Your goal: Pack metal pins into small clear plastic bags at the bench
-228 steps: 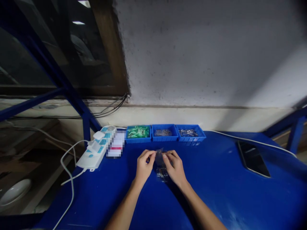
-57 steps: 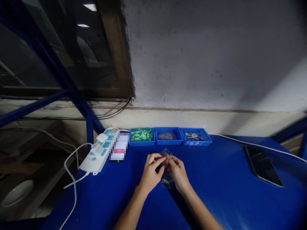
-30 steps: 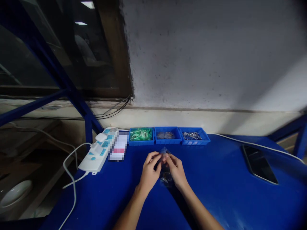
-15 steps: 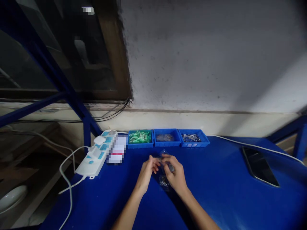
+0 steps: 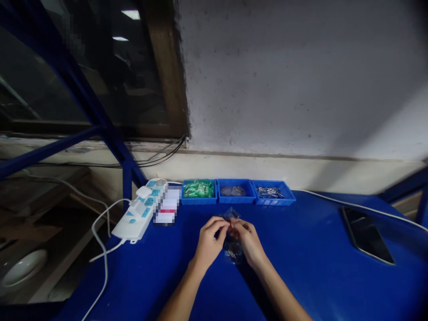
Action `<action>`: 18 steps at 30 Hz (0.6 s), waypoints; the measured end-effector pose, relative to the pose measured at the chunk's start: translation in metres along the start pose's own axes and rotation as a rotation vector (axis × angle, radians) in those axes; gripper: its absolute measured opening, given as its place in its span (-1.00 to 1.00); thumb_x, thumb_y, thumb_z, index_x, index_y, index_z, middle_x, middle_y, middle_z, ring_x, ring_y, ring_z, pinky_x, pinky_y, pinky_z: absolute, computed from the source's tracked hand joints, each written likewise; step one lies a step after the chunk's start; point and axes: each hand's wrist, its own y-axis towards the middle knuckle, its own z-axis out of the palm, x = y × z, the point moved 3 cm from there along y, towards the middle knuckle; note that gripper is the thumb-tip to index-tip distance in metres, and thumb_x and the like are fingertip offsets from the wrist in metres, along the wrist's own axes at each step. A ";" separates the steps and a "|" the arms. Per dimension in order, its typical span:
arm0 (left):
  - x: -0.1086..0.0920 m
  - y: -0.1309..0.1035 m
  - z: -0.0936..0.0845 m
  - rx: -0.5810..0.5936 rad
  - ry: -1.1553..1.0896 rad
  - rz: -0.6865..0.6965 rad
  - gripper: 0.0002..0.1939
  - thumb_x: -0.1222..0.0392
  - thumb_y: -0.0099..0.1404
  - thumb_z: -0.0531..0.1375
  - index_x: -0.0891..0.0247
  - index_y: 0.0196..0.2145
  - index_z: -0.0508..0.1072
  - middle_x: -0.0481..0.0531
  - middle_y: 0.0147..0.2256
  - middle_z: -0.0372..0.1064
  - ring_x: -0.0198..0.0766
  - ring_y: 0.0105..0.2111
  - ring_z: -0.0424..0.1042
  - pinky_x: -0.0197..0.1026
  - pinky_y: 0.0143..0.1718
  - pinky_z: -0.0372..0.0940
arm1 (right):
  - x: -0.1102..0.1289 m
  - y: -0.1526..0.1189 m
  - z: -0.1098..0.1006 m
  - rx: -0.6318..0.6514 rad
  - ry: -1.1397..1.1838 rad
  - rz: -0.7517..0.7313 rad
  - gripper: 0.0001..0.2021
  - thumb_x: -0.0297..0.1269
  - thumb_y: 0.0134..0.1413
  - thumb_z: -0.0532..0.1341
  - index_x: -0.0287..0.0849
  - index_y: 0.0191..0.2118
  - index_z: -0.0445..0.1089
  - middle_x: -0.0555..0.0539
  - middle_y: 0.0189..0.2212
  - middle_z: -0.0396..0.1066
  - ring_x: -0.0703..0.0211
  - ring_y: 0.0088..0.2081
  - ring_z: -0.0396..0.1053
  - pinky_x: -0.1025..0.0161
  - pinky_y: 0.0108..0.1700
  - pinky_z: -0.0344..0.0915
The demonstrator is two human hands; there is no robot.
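Note:
My left hand [image 5: 210,238] is closed in a pinch, its fingertips meeting those of my right hand [image 5: 248,240] above the blue table. My right hand is pinched too; whatever lies between the fingertips is too small and hidden to name. Just beyond the fingers is a clear plastic bag [image 5: 232,212] with something dark in it. Below the fingertips, between the two hands, lies another clear bag [image 5: 233,253] holding small shiny metal pieces.
Three blue bins stand at the back: one with green packets [image 5: 199,189], one with clear packets [image 5: 233,191], one with metal pins [image 5: 270,192]. A white power strip [image 5: 138,216] and a blurred card [image 5: 168,205] are left. A phone [image 5: 367,235] lies right, near a white cable [image 5: 351,204].
My left hand's fingers have closed into a pinch and moved right to meet my right hand's fingertips. The whole view has shifted slightly.

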 end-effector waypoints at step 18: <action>0.039 -0.001 -0.008 0.028 0.484 -0.326 -0.82 0.31 0.17 0.15 0.16 -0.25 0.44 0.05 -0.22 0.36 -0.24 -0.41 0.42 -0.27 -0.44 0.21 | 0.001 -0.005 0.008 0.086 -0.415 -0.216 -0.70 -0.08 0.10 0.10 -0.17 -0.31 0.48 -0.03 -0.50 0.44 0.21 -0.54 0.28 0.32 -0.50 0.12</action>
